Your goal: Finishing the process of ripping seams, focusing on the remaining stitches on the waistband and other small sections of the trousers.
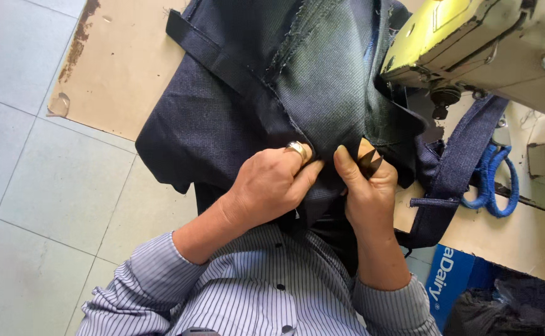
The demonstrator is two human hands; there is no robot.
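1. One dark navy garment (pixel 222 118) lies bunched over the person's lap and the worktop (pixel 117 81) edge, its raw seam running up the middle.
2. Two hands meet at that seam: the left hand (pixel 272 183), wearing one gold ring (pixel 297 149), pinches a fold of cloth between thumb and fingers.
3. The right hand (pixel 365 186) grips the cloth beside it, thumb pressed flat on the fabric, and holds one small dark snipping tool (pixel 369 163), fingers curled round it.
4. One sewing machine (pixel 490 43) stands at upper right; one pair of blue-handled scissors (pixel 493 183) lies beneath it.
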